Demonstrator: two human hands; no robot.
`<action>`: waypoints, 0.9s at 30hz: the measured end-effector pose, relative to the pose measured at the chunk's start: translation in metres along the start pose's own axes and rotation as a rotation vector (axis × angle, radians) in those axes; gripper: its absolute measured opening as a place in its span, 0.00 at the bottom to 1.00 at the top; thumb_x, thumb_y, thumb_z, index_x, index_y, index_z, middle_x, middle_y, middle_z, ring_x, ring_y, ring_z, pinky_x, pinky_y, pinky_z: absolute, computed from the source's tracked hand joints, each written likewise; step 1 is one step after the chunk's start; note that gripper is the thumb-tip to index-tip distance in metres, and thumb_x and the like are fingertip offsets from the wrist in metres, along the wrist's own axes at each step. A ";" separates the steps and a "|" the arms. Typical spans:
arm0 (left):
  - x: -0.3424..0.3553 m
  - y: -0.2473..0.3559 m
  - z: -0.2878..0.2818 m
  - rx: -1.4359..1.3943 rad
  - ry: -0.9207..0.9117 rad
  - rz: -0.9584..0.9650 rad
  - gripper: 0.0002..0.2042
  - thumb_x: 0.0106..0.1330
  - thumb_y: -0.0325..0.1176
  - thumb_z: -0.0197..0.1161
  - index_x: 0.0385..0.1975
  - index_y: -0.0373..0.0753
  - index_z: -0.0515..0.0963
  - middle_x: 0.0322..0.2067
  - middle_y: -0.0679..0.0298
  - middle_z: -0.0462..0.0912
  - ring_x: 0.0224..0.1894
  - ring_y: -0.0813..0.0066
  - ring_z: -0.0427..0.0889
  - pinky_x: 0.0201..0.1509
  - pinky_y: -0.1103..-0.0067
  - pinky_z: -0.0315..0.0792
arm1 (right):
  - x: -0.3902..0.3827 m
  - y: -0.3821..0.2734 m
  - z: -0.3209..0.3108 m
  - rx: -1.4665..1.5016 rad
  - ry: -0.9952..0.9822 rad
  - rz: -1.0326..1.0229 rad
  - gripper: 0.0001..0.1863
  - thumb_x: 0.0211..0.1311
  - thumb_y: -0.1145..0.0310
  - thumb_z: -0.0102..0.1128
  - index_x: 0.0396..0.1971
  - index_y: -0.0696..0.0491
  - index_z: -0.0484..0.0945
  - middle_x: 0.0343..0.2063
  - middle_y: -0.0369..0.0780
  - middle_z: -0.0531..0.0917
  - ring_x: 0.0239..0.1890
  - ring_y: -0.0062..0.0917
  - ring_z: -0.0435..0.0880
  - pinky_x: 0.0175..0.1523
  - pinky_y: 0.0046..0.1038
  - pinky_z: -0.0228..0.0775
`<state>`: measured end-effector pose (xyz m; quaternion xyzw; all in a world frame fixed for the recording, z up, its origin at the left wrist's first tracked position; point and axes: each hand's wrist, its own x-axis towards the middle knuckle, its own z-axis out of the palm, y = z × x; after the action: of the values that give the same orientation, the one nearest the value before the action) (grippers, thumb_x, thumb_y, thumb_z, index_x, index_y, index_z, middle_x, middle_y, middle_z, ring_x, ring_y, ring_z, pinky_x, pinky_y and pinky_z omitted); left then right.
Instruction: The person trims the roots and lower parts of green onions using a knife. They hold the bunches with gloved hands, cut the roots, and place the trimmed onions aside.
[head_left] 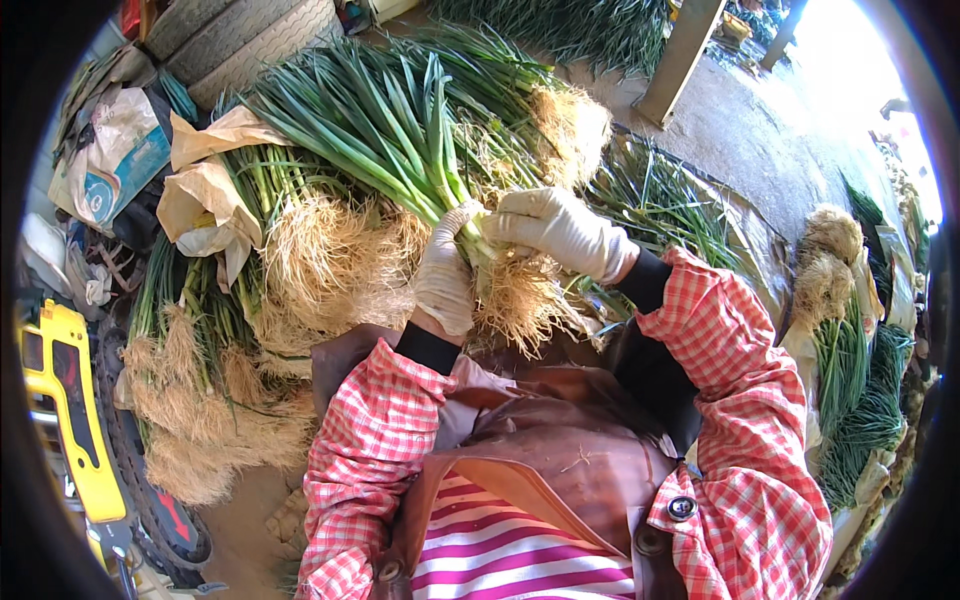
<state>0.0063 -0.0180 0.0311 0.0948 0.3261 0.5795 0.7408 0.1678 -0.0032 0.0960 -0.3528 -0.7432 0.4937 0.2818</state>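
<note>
Bunch of green onions (405,150) before the chest, left hand (446,268) clamped round its stalks, right hand (568,234) fingertips together alongside, anything pinched unclear; bunch looks partway handled, rooted piles (318,250) at left apparently remaining, bundles (838,350) far right perhaps finished.

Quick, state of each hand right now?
Left hand, white-gloved: closed around the long green-leaved bunch with straw-coloured roots.
Right hand, white-gloved: closed at the bunch's base; what it pinches can't be told.

L head cam: wide fisheye, facing down, v. near.
</note>
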 end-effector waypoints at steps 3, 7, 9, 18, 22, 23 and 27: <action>0.008 0.000 -0.002 0.063 -0.001 0.077 0.11 0.62 0.38 0.59 0.38 0.38 0.76 0.26 0.65 0.78 0.25 0.73 0.78 0.32 0.78 0.75 | -0.018 -0.017 -0.005 0.197 -0.035 0.177 0.16 0.63 0.57 0.59 0.38 0.56 0.80 0.24 0.33 0.80 0.24 0.13 0.74 0.28 0.19 0.68; 0.022 0.000 -0.012 0.159 -0.032 0.136 0.13 0.61 0.38 0.61 0.38 0.36 0.76 0.26 0.64 0.78 0.25 0.72 0.79 0.29 0.76 0.76 | -0.036 -0.041 -0.025 0.205 -0.192 0.244 0.16 0.61 0.58 0.61 0.35 0.58 0.79 0.24 0.35 0.81 0.22 0.13 0.76 0.28 0.18 0.70; 0.025 0.001 -0.015 0.137 -0.069 0.101 0.12 0.61 0.37 0.62 0.38 0.36 0.76 0.26 0.64 0.79 0.25 0.72 0.79 0.29 0.76 0.77 | -0.035 -0.024 -0.034 0.058 -0.099 0.219 0.14 0.64 0.60 0.58 0.34 0.58 0.79 0.24 0.35 0.82 0.21 0.14 0.76 0.27 0.18 0.70; 0.002 -0.006 0.022 0.245 0.214 0.031 0.14 0.58 0.42 0.66 0.38 0.41 0.77 0.29 0.69 0.78 0.28 0.77 0.75 0.32 0.79 0.70 | -0.031 -0.016 0.004 -0.674 -0.023 -0.042 0.19 0.59 0.49 0.55 0.27 0.51 0.82 0.17 0.42 0.80 0.21 0.35 0.81 0.31 0.33 0.73; -0.004 -0.015 0.021 0.256 0.150 0.086 0.15 0.58 0.44 0.66 0.38 0.42 0.77 0.29 0.70 0.77 0.30 0.78 0.75 0.36 0.80 0.70 | -0.028 0.005 0.027 -0.917 -0.040 0.176 0.23 0.55 0.43 0.54 0.24 0.49 0.83 0.18 0.43 0.81 0.23 0.40 0.82 0.32 0.37 0.73; 0.004 -0.019 0.009 0.268 0.129 0.104 0.15 0.58 0.45 0.66 0.38 0.42 0.77 0.30 0.70 0.77 0.31 0.78 0.75 0.37 0.79 0.70 | -0.028 0.009 0.030 -0.944 -0.034 0.191 0.23 0.54 0.43 0.54 0.24 0.50 0.83 0.18 0.43 0.81 0.23 0.40 0.82 0.32 0.38 0.73; 0.029 -0.024 -0.018 0.338 0.068 0.177 0.15 0.59 0.44 0.65 0.39 0.43 0.76 0.30 0.71 0.77 0.33 0.78 0.75 0.40 0.77 0.70 | -0.027 0.024 0.035 -0.953 -0.006 0.219 0.22 0.52 0.46 0.55 0.26 0.51 0.82 0.19 0.45 0.81 0.24 0.41 0.81 0.32 0.38 0.73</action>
<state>0.0182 -0.0030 -0.0057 0.2265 0.4339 0.5823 0.6491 0.1633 -0.0376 0.0592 -0.5173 -0.8458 0.1262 0.0333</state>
